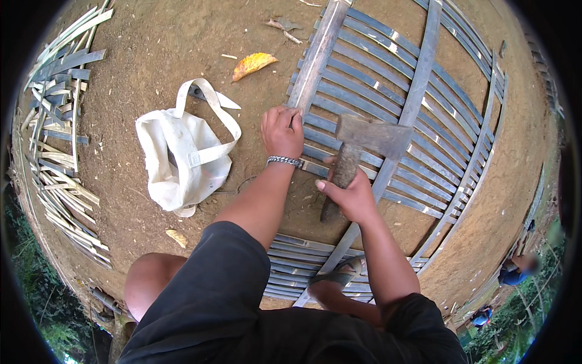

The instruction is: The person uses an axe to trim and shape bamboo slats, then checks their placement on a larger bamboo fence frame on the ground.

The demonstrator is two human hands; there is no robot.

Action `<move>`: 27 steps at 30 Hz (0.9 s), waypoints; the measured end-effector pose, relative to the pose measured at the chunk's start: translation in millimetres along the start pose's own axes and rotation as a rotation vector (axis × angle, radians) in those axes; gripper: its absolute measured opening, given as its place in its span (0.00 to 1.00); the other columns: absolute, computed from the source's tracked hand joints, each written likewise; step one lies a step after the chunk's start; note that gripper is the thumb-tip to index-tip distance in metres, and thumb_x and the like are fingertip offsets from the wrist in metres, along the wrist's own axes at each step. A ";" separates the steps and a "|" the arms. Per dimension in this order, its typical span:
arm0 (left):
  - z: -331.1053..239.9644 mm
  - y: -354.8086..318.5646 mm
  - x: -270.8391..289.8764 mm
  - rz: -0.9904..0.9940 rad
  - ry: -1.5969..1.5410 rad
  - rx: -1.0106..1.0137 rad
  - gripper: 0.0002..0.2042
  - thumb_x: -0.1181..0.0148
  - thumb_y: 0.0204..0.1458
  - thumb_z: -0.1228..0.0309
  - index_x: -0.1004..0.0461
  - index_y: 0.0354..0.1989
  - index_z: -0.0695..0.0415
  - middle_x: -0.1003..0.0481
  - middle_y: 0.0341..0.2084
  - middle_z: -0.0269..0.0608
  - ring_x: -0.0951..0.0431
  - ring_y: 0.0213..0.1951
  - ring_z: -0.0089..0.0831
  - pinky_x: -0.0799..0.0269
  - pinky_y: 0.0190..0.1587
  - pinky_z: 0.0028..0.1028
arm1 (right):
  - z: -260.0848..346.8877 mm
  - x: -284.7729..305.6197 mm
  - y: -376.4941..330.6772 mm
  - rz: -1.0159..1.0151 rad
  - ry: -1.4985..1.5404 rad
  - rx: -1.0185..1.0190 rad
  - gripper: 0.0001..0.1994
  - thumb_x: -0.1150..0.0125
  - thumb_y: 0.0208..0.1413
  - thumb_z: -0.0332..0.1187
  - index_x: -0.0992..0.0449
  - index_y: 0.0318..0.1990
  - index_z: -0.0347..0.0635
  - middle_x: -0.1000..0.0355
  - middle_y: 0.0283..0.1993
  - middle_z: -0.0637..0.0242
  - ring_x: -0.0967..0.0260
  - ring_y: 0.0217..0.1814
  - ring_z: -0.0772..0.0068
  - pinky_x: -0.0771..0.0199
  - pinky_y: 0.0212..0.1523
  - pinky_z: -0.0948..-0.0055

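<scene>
On dirt ground: left hand [282,130] clamps bamboo strip [315,57] on slat panel [388,115]; right hand [351,194] grips hatchet [364,142].
Risk: a glancing blade could catch left fingers, right beside it.

packages: white cloth bag [182,161] | on dirt, left | possibly empty | labels/screens: none
</scene>
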State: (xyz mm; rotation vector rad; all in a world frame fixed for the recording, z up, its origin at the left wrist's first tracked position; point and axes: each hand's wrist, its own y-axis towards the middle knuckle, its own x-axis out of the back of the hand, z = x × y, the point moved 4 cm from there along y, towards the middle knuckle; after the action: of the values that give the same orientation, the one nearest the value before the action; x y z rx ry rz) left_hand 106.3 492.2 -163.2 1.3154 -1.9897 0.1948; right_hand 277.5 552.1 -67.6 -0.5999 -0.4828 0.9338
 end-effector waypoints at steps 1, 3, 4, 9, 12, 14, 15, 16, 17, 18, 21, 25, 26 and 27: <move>-0.7 1.0 -0.9 0.001 0.002 0.001 0.04 0.32 0.47 0.75 0.18 0.31 0.55 0.25 0.32 0.42 0.26 0.38 0.42 0.30 0.43 0.39 | 0.0 4.3 3.9 -0.086 -0.060 0.036 0.20 0.35 0.57 0.36 0.28 0.53 0.33 0.25 0.35 0.61 0.24 0.39 0.67 0.27 0.44 0.69; -2.2 1.1 -1.7 0.004 -0.005 -0.004 0.03 0.33 0.47 0.74 0.19 0.31 0.54 0.25 0.33 0.39 0.26 0.39 0.42 0.31 0.44 0.39 | -10.5 8.5 12.1 -0.251 -0.178 0.104 0.20 0.33 0.54 0.36 0.26 0.51 0.33 0.23 0.33 0.57 0.23 0.38 0.61 0.26 0.43 0.67; -2.5 0.4 -1.5 0.007 -0.005 -0.005 0.03 0.33 0.47 0.74 0.20 0.31 0.53 0.25 0.34 0.37 0.26 0.39 0.41 0.31 0.44 0.39 | -14.9 9.0 17.4 -0.261 -0.216 0.089 0.22 0.33 0.54 0.36 0.29 0.52 0.32 0.24 0.35 0.48 0.23 0.39 0.54 0.27 0.44 0.63; -0.1 -1.2 0.0 0.009 -0.012 0.011 0.02 0.34 0.48 0.72 0.20 0.31 0.53 0.25 0.34 0.37 0.26 0.39 0.42 0.31 0.44 0.40 | -8.1 -4.5 29.4 -0.202 -0.322 0.029 0.24 0.37 0.57 0.37 0.36 0.56 0.34 0.25 0.39 0.39 0.26 0.43 0.37 0.28 0.46 0.53; 0.0 -0.1 -0.8 0.016 -0.005 0.006 0.02 0.34 0.48 0.72 0.20 0.30 0.54 0.25 0.34 0.38 0.26 0.39 0.42 0.31 0.44 0.40 | -0.3 -8.1 33.7 -0.204 -0.389 0.078 0.24 0.40 0.58 0.36 0.38 0.58 0.34 0.26 0.41 0.35 0.28 0.46 0.30 0.30 0.48 0.47; 0.6 -0.2 -0.3 0.016 0.001 0.005 0.02 0.34 0.48 0.72 0.20 0.30 0.54 0.25 0.34 0.38 0.26 0.39 0.42 0.31 0.44 0.40 | 0.6 -8.7 35.2 -0.205 -0.416 0.107 0.24 0.41 0.59 0.35 0.39 0.59 0.34 0.27 0.42 0.34 0.29 0.47 0.29 0.30 0.48 0.46; 0.1 -0.1 0.0 0.012 -0.002 0.006 0.02 0.34 0.48 0.72 0.20 0.30 0.53 0.25 0.33 0.38 0.26 0.39 0.41 0.31 0.44 0.40 | -2.3 -8.2 35.4 -0.213 -0.430 0.136 0.24 0.42 0.59 0.35 0.39 0.59 0.34 0.27 0.43 0.33 0.29 0.48 0.29 0.30 0.48 0.46; -0.4 -0.2 0.3 0.009 -0.004 0.007 0.02 0.34 0.48 0.73 0.20 0.30 0.53 0.25 0.33 0.38 0.26 0.39 0.41 0.31 0.44 0.40 | -4.6 -7.6 35.5 -0.221 -0.444 0.165 0.24 0.42 0.59 0.35 0.39 0.59 0.34 0.27 0.44 0.33 0.29 0.48 0.29 0.30 0.48 0.46; -0.5 -0.7 0.0 0.019 -0.004 0.011 0.02 0.34 0.48 0.73 0.20 0.30 0.53 0.25 0.33 0.38 0.26 0.39 0.41 0.31 0.44 0.39 | -8.0 -7.2 36.0 -0.204 -0.457 0.144 0.25 0.42 0.59 0.35 0.39 0.60 0.34 0.27 0.45 0.33 0.29 0.49 0.30 0.29 0.49 0.46; -0.3 -0.2 0.3 0.027 -0.002 0.012 0.02 0.34 0.47 0.73 0.20 0.30 0.53 0.25 0.33 0.37 0.26 0.39 0.41 0.31 0.44 0.39 | -10.8 -7.2 37.6 -0.187 -0.468 0.126 0.26 0.42 0.59 0.35 0.40 0.61 0.34 0.27 0.46 0.34 0.30 0.50 0.30 0.29 0.49 0.46; -1.5 -0.1 2.3 0.037 0.000 0.017 0.03 0.33 0.47 0.73 0.20 0.30 0.52 0.25 0.33 0.37 0.26 0.39 0.41 0.31 0.44 0.39 | -5.8 -9.6 38.1 -0.196 -0.506 0.198 0.27 0.42 0.60 0.34 0.40 0.64 0.34 0.28 0.49 0.35 0.30 0.51 0.31 0.28 0.50 0.47; -2.3 1.4 3.0 0.015 -0.014 -0.010 0.03 0.34 0.46 0.74 0.21 0.29 0.52 0.25 0.32 0.36 0.26 0.39 0.40 0.31 0.44 0.38 | 10.8 -16.8 33.0 -0.271 -0.500 0.392 0.27 0.43 0.61 0.34 0.40 0.65 0.35 0.28 0.52 0.37 0.29 0.52 0.32 0.27 0.51 0.48; -1.9 0.7 3.0 0.016 -0.017 -0.010 0.04 0.34 0.45 0.75 0.21 0.30 0.53 0.25 0.32 0.37 0.26 0.39 0.41 0.31 0.44 0.38 | 10.5 -18.2 32.4 -0.283 -0.526 0.435 0.27 0.43 0.61 0.33 0.40 0.65 0.35 0.28 0.53 0.37 0.29 0.52 0.33 0.27 0.51 0.49; -3.2 2.5 3.1 0.016 -0.022 -0.014 0.04 0.34 0.45 0.76 0.21 0.30 0.54 0.24 0.33 0.39 0.26 0.38 0.42 0.30 0.44 0.38 | 12.0 -18.5 32.7 -0.298 -0.552 0.481 0.27 0.43 0.61 0.33 0.40 0.66 0.35 0.28 0.53 0.37 0.29 0.52 0.33 0.27 0.51 0.49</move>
State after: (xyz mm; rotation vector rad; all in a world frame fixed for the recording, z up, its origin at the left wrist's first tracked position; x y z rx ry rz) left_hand 105.1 492.7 -158.2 1.2985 -2.0175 0.1747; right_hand 241.1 554.4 -82.7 0.1770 -0.7826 0.8810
